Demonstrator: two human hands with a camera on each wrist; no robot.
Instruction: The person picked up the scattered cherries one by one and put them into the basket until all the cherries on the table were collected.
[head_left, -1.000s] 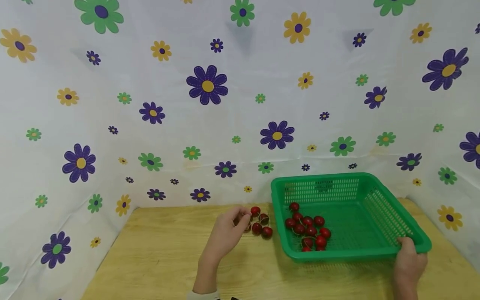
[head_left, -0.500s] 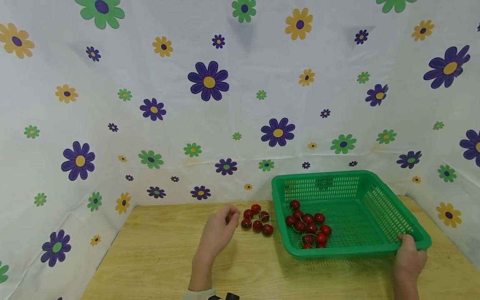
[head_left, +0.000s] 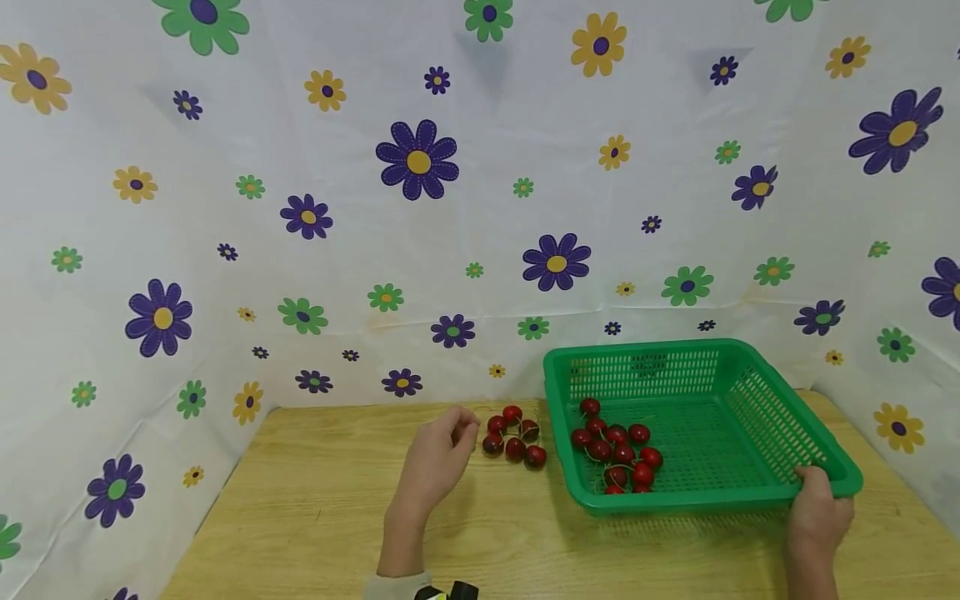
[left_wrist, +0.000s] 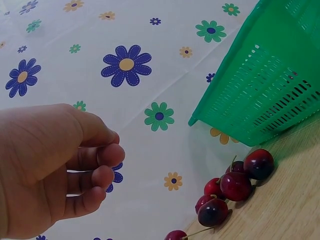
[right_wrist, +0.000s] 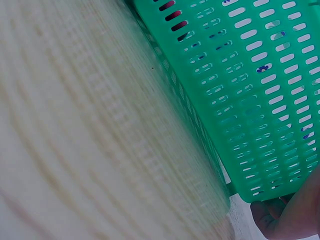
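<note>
My left hand [head_left: 437,462] hovers just left of a small cluster of dark red cherries [head_left: 514,449] on the table. Its fingers curl loosely, thumb near the index fingertip, and the left wrist view shows nothing between the fingertips. Those cherries, some with thin stems, lie beside the green plastic basket [left_wrist: 255,90]. With the right hand [head_left: 820,521] I grip the basket's near right corner, thumb over the rim [head_left: 690,502]; in the right wrist view the fingers [right_wrist: 267,212] are under that edge. Several more cherries [head_left: 622,453] lie in the left part of the basket.
The wooden table [head_left: 322,500] ends at a white cloth [head_left: 337,275] printed with flowers, which hangs behind and on both sides. A pale sleeve and a dark device show at my left wrist.
My left hand has drawn back to the left from the loose cherries, uncovering those it hid, then stays nearly still. The right hand and basket keep their place.
</note>
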